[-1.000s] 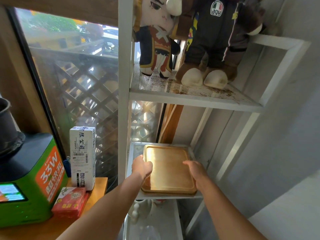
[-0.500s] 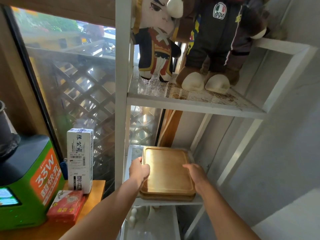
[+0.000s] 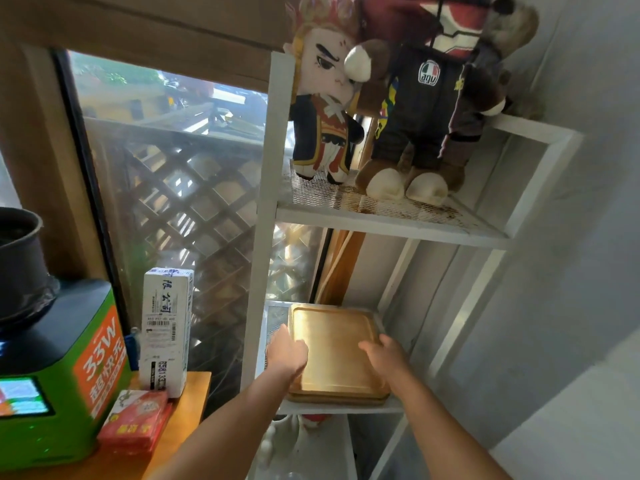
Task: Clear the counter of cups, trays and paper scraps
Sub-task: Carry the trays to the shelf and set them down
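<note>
Here, wooden tray [image 3: 334, 351] flat on shelf [image 3: 276, 318], long axis away from us, our left hand [image 3: 287, 356] curled on its edge, right hand [image 3: 382, 353] loose-fingered.

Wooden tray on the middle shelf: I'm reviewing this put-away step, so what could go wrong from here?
The wooden tray sits close to the front rim of the shelf; released carelessly, it might slide off toward the white items below. It seems to rest on a second tray, so it could shift. The left hand lies between tray and shelf post and may get pinched.
</note>
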Demonstrator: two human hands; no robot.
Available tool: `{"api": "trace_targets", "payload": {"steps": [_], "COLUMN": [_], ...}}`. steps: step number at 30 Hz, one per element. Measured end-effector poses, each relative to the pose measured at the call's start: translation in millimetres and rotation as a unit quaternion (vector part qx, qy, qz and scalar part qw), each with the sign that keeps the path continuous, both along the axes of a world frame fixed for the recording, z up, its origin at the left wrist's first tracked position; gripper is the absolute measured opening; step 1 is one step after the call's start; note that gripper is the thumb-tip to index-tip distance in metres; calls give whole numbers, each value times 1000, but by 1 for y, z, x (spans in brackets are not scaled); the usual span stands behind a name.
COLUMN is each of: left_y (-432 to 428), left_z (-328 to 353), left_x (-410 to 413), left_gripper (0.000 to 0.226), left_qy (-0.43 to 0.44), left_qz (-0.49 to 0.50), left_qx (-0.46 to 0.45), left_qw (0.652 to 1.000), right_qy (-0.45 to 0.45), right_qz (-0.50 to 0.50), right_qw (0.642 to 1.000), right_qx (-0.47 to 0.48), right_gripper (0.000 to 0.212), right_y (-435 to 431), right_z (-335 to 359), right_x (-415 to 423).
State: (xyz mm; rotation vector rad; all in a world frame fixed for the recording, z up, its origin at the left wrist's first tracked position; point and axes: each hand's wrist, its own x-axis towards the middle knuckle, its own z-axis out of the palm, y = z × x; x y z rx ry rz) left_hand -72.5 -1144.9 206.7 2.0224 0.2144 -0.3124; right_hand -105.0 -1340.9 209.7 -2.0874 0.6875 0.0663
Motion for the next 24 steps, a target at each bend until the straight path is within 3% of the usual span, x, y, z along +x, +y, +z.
{"api": "trace_targets", "payload": {"steps": [6,12,16,20,22,24], "left_y": [14,61,137,250,308,362], "left_z": [24,41,28,9,1,-4], "left_x": [-35,-91,-134,-169,-184,-195], "left_gripper": [47,41,22,7,10,30], "left_qy": [-66,-133,-134,-147,-128,-106], "left_qz": [-60,-201,-245,-282,-275,-246], "left_qx": [108,113,96,199,254,299], "left_qw": [990,964,956,927,918,916], "right_qy": [-18,-27,28,71,102,121], "right_qz": [5,-7,52,131,190,249], "right_qw": [981,950,943,947,930,912], "right_qx": [-194,-312,-327,-285,-297,-304], "right_gripper": [60,12,23,41,44,43], "right_y": [35,113,187,281,332,386], "right_z": [26,48,33,8,-4,-11], "right_x": [-31,-84,-129,-170,-180,-181]}}
